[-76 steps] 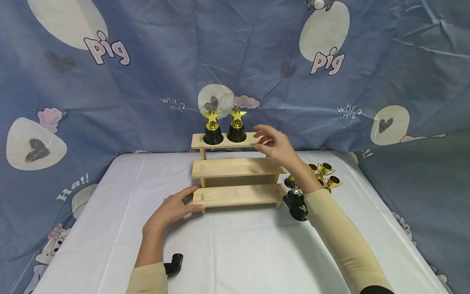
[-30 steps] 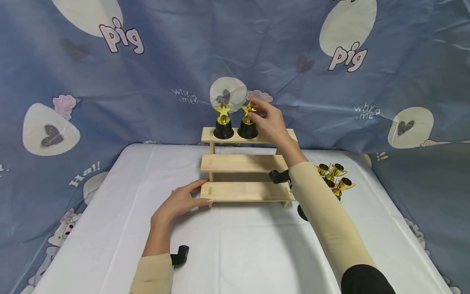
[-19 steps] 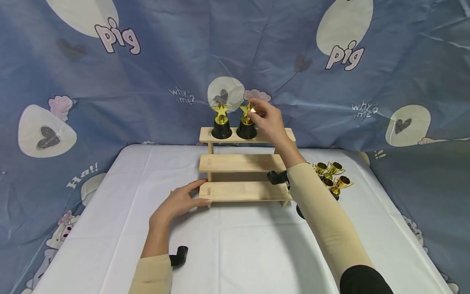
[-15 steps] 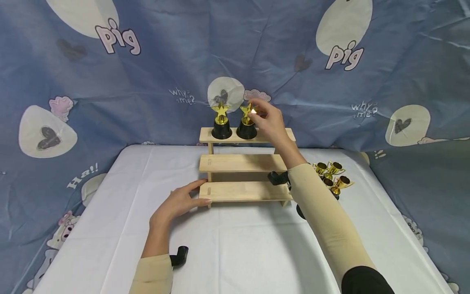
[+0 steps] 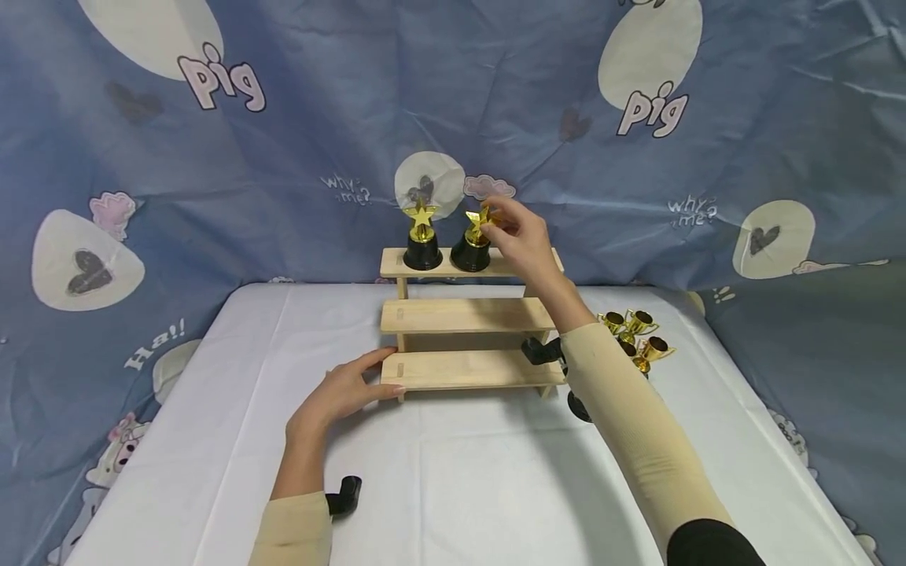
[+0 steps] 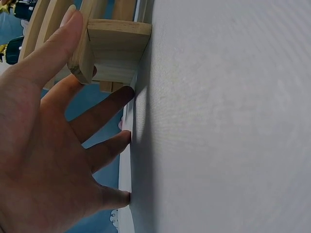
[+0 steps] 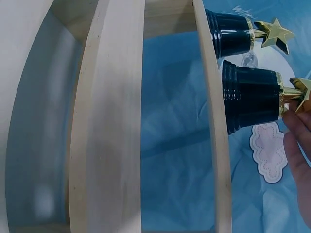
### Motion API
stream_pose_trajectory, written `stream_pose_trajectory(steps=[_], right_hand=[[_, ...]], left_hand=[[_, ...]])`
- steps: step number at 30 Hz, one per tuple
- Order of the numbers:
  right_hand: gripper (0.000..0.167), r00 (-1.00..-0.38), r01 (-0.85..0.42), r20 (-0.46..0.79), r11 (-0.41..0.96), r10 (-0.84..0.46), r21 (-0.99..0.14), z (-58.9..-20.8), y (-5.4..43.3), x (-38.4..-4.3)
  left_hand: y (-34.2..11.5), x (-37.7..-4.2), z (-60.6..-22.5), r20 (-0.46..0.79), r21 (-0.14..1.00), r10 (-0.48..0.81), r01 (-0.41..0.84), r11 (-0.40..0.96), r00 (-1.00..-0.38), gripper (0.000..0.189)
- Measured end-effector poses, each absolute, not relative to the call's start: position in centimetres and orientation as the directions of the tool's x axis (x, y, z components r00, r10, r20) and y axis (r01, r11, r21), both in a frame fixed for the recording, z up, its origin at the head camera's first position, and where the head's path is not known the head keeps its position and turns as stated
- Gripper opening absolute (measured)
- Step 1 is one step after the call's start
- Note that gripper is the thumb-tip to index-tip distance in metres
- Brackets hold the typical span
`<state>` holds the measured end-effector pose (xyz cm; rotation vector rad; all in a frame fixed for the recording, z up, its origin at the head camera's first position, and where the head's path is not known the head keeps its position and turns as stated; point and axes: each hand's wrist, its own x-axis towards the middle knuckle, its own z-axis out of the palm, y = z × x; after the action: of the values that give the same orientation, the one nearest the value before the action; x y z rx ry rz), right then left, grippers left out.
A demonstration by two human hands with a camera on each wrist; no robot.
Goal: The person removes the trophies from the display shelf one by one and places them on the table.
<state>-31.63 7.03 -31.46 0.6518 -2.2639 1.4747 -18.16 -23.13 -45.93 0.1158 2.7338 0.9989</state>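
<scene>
A three-tier wooden display stand (image 5: 467, 316) stands on the white table. On its top tier are two star trophies with black bases, the left star trophy (image 5: 422, 244) upright and the right star trophy (image 5: 470, 250) leaning slightly. My right hand (image 5: 522, 240) pinches the right trophy by its gold star; in the right wrist view the fingertips (image 7: 290, 119) meet it just above the base. My left hand (image 5: 343, 391) holds the left end of the bottom tier between thumb and index finger. In the left wrist view the other fingers (image 6: 109, 150) spread down towards the tabletop.
Right of the stand, several gold cup trophies (image 5: 640, 322) are grouped, partly hidden behind the right sleeve. A black round base (image 5: 579, 406) shows beside that sleeve. A blue printed cloth (image 5: 283, 157) hangs close behind the stand.
The right hand has moved from the top tier's right end to the right star trophy and grips it. That trophy, upright half a second ago, now leans. The left hand stays on the stand.
</scene>
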Motion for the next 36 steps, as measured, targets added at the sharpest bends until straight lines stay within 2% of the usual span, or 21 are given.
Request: stream_pose_trajectory(steps=[13, 20, 36], right_hand=[[0.031, -0.831, -0.555, 0.527, 0.333, -0.179, -0.762, -31.8, 8.8, -30.6], [0.03, -0.832, -0.551, 0.526, 0.379, -0.177, -0.744, -31.8, 9.7, -29.7], [0.029, -0.792, -0.583, 0.593, 0.465, -0.144, -0.666, -31.4, 13.0, -27.4]], left_hand=[[-23.0, -18.2, -45.9, -0.192, 0.645, 0.157, -0.004, 0.764, -0.969, 0.088], [-23.0, -18.0, -45.9, -0.206, 0.656, 0.155, -0.02, 0.754, -0.966, 0.089], [-22.7, -18.0, -45.9, -0.213, 0.641, 0.147, -0.025, 0.767, -0.966, 0.091]])
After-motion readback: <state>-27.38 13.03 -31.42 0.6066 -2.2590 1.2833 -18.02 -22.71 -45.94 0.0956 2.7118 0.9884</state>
